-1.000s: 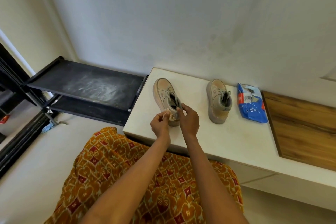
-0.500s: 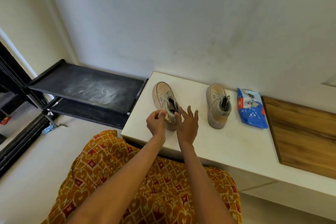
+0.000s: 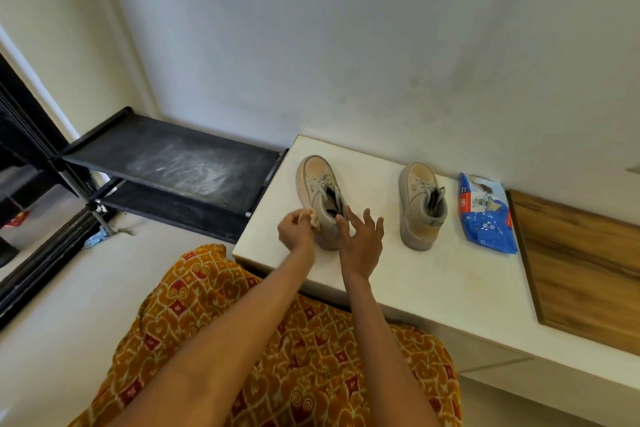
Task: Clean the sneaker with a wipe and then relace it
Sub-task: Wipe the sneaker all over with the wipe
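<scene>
Two beige sneakers stand on the white ledge (image 3: 433, 274), toes toward the wall. The left sneaker (image 3: 320, 191) is between my hands. My left hand (image 3: 296, 230) holds a crumpled wipe (image 3: 313, 218) against the sneaker's left side near the heel. My right hand (image 3: 360, 239) has its fingers spread and its thumb and fingertips touch the heel's right side. The right sneaker (image 3: 420, 204) stands apart, untouched, laces in.
A blue wipe packet (image 3: 485, 215), torn open, lies right of the second sneaker against the wall. A wooden panel (image 3: 581, 270) covers the ledge's right part. A black dusty shoe rack (image 3: 173, 166) stands left of the ledge. Patterned orange cloth (image 3: 277, 357) covers my lap below.
My right hand has let go of the wipe and opened its fingers beside the heel. My left hand has carried the wipe to the sneaker's left side.
</scene>
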`<state>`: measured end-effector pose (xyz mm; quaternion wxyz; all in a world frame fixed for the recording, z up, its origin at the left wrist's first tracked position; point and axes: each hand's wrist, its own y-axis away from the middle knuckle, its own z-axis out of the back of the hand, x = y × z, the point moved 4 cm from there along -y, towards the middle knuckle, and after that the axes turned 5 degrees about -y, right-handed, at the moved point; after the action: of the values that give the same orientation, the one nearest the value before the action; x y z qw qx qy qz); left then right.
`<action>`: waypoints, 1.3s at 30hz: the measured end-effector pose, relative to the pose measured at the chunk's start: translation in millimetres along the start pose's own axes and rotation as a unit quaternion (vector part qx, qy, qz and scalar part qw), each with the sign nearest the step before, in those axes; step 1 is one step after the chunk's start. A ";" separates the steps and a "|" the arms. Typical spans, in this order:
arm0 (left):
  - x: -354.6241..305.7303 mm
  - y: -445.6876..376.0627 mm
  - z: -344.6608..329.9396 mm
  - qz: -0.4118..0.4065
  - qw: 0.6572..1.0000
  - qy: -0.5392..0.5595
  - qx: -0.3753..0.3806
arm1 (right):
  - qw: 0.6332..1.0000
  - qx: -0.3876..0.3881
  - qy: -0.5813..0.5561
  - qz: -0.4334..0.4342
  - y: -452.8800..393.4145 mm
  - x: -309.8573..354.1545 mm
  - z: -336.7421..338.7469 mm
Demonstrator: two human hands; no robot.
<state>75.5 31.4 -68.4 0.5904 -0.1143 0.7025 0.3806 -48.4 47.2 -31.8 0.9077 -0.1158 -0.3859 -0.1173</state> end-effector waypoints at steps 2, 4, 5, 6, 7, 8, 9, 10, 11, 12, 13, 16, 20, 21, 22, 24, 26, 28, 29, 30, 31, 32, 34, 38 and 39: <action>-27.4 -8.0 -7.9 -0.050 0.998 -0.033 0.021 | 1.000 0.002 -0.014 -0.004 -2.3 -0.2 0.3; -43.5 -7.6 -13.4 -0.104 0.991 -0.064 0.044 | 0.999 0.006 -0.032 -0.001 -3.0 -1.9 -0.7; -44.6 -5.5 -14.4 -0.128 0.987 -0.076 0.058 | 0.999 0.009 -0.038 0.001 -2.7 -3.2 -2.3; -42.3 -1.9 -14.0 -0.151 0.982 -0.084 0.070 | 0.999 0.010 -0.043 0.003 -2.0 -4.3 -3.7; -37.8 2.3 -12.7 -0.173 0.978 -0.091 0.079 | 0.999 0.012 -0.048 0.003 -1.6 -5.3 -5.2; -32.4 6.0 -11.3 -0.188 0.974 -0.093 0.085 | 0.999 0.014 -0.052 0.002 -0.9 -5.5 -5.5; -28.1 8.1 -10.3 -0.192 0.974 -0.091 0.083 | 0.998 0.017 -0.052 0.000 -0.7 -5.5 -5.3; -24.8 6.6 -10.5 -0.181 0.977 -0.085 0.074 | 0.999 0.019 -0.049 -0.002 -1.2 -5.2 -4.3; -23.2 2.5 -10.9 -0.158 0.983 -0.079 0.058 | 0.999 0.020 -0.045 -0.002 -2.2 -4.7 -2.7; -22.1 -2.5 -11.6 -0.129 0.988 -0.075 0.040 | 0.999 0.022 -0.041 -0.003 -3.4 -4.8 -1.2; -21.2 -8.3 -12.1 -0.100 0.992 -0.074 0.027 | 0.999 0.024 -0.038 -0.003 -4.0 -5.2 0.0; -21.8 -20.1 -14.9 -0.063 0.995 -0.076 0.020 | 0.999 0.025 -0.034 -0.001 -5.5 -4.5 0.7; -21.2 -4.5 -11.5 -0.113 0.989 -0.076 0.049 | 0.999 0.019 -0.046 0.000 -4.7 -7.2 -2.0; -14.7 -1.4 -7.9 -0.123 0.988 -0.081 0.056 | 0.998 0.018 -0.056 0.001 -4.1 -8.0 -2.6; -8.4 1.8 -3.8 -0.133 0.985 -0.089 0.062 | 0.998 0.018 -0.068 0.001 -3.7 -8.8 -3.1; -0.5 1.8 3.0 -0.180 0.972 -0.143 0.047 | 0.996 0.018 -0.082 0.005 -3.7 -9.0 -2.5; -4.6 -3.9 3.9 -0.243 0.942 -0.231 0.009 | 0.997 0.017 -0.077 0.014 -5.4 -8.3 0.2; -17.8 -9.2 0.5 -0.289 0.912 -0.290 -0.015 | 0.997 0.016 -0.072 0.018 -8.1 -9.2 3.3; -25.5 -11.9 -1.6 -0.306 0.901 -0.307 -0.017 | 0.997 0.018 -0.072 0.019 -9.5 -9.7 4.3; -30.3 -14.9 -3.2 -0.325 0.890 -0.320 -0.017 | 0.997 0.021 -0.073 0.020 -10.6 -10.1 5.0; -33.1 -16.0 -3.7 -0.341 0.882 -0.325 -0.014 | 0.997 0.023 -0.073 0.019 -11.6 -11.0 5.9; -33.7 -15.2 -3.9 -0.359 0.876 -0.321 -0.011 | 0.997 0.024 -0.075 0.019 -13.3 -12.3 7.3; -29.7 -6.8 -2.6 -0.381 0.877 -0.292 0.011 | 0.996 0.026 -0.083 0.019 -17.3 -16.5 12.1; -21.1 16.5 -5.3 -0.413 0.869 -0.266 0.050 | 0.994 0.054 -0.091 0.022 -31.3 -32.0 28.1; -22.8 17.5 -9.2 -0.424 0.862 -0.273 0.049 | 0.994 0.063 -0.087 0.022 -36.6 -35.6 31.8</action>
<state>64.4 30.6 -40.4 0.8679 -0.2639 0.4141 0.0746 -104.8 26.6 -31.8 0.8787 -0.0765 -0.4670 -0.0624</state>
